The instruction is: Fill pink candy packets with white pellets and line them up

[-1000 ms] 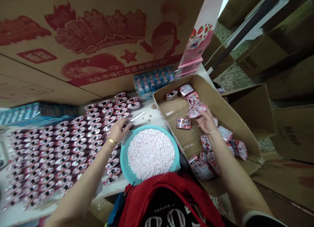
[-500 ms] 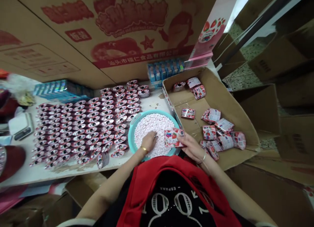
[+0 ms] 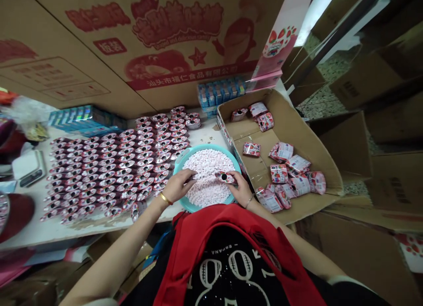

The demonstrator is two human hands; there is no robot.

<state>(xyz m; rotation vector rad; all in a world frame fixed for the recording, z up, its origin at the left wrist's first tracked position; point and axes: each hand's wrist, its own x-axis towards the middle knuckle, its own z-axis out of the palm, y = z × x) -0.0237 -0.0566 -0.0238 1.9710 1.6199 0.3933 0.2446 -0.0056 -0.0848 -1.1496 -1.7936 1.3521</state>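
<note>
A teal bowl point(image 3: 180, 160) heaped with small white and pink candies point(image 3: 208, 165) sits at the table's near edge. Over it my right hand point(image 3: 240, 186) grips a small pink strawberry-printed container point(image 3: 225, 177), its dark opening facing up. My left hand point(image 3: 178, 185) hovers just left of it above the candies, fingers pinched together on something too small to make out. Left of the bowl, many like containers point(image 3: 109, 165) lie in rows on the white table point(image 3: 53, 229).
An open cardboard box point(image 3: 297, 125) to the right holds several pink packets point(image 3: 291, 174). Blue packs point(image 3: 221, 91) and big printed cartons point(image 3: 158, 42) stand along the back. A small scale point(image 3: 28, 167) sits far left. More cartons crowd the floor at right.
My head has turned left and down from the box. My right hand brought a container from the box over the bowl and tipped its opening up; my left hand lifted out of the candies.
</note>
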